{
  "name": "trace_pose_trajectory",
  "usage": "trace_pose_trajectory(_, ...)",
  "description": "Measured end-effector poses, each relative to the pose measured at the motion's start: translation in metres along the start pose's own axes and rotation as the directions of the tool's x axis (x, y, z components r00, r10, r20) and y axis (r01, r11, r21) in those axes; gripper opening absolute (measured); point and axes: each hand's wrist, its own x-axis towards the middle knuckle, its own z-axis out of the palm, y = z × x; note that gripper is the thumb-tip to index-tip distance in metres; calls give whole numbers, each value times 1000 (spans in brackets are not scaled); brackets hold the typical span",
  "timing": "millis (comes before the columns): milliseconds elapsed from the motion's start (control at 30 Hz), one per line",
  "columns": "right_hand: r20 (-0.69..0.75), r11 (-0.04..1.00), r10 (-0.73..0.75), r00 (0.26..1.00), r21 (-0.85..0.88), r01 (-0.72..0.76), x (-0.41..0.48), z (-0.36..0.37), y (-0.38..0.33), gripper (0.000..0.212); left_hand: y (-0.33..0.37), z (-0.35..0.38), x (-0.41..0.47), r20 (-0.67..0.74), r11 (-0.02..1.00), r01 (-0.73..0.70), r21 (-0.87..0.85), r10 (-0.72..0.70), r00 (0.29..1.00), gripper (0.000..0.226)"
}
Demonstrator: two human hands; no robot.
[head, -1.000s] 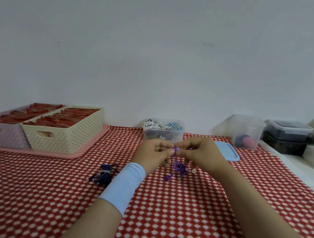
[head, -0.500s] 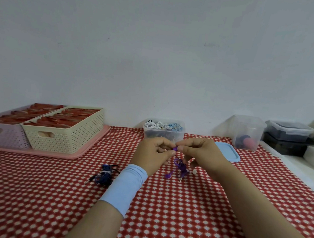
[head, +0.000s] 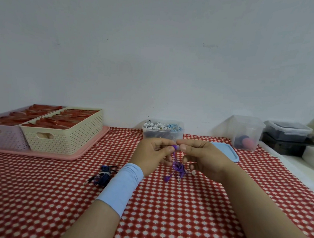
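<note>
White wall behind, desk point(head: 182, 216) covered in a red-and-white checked cloth. Both hands are raised just above the cloth at centre. The left hand point(head: 153, 154), with a light blue wristband point(head: 121, 188), and the right hand point(head: 204, 159) meet fingertip to fingertip. The fingers point(head: 169, 148) of both pinch one bud at the top of the purple earphones point(head: 178, 167). The tangled cord and the second bud hang below, between the hands, close over the cloth; can't tell if they touch it. A bundle of blue earphones point(head: 103, 175) lies on the cloth just left of the left wrist. Behind the hands, by the wall, is a clear tub point(head: 162, 133) of white and blue earphones. A blue lid point(head: 229, 153) lies flat beyond the right hand. Far left, a cream basket point(head: 65, 135) and a pink basket point(head: 1, 133) sit side by side on a pink tray point(head: 73, 155).
</note>
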Motion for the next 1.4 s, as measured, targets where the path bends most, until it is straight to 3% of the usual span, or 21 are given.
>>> trace_pose_trajectory(100, 8, 999, 29, 1000, -43, -29, -1, -1, 0, 15, 2, 0, -1, 46, 1000, 17, -19, -16, 999, 19)
trace_pose_trajectory(367, 47, 997, 56, 997, -48, -54, -2, 2, -1, 21, -4, -3, -1, 86, 990, 105, -92, -97, 992, 19)
trace_pose_trajectory(567, 0, 991, 94, 996, -99, -93, 0, 1, 0, 10, -4, -3, -1, 109, 991, 117, -61, -110, 988, 18)
trace_pose_trajectory(733, 36, 995, 49, 998, -90, -45, 1, 0, 1, 37, -5, -3, 1, 88, 988, 122, -95, -114, 990, 19)
trace_pose_trajectory(967, -26, 988, -8, 1000, -153, 4, 5, 3, 4, 30, -6, -3, 3, 72, 986, 133, -105, -126, 989, 13)
trace_pose_trajectory(1167, -80, 895, -117, 990, -441, 70, 4, 0, 3, 14, -1, -10, 7, -68, 981, 111, -161, -123, 990, 12)
trace_pose_trajectory(1300, 17, 723, -68, 998, -688, 61, 7, 3, 8, 13, 0, -13, 7, -54, 979, 57, -195, -68, 996, 26)
trace_pose_trajectory(1333, 26, 698, -74, 997, -713, 70, 9, 4, 9, 14, 1, -13, 7, -38, 981, 45, -189, -53, 998, 29)
trace_pose_trajectory(1400, 25, 749, -105, 994, -656, 96, 10, 4, 9, 10, 4, -16, 6, -26, 981, 48, -189, -54, 998, 29)
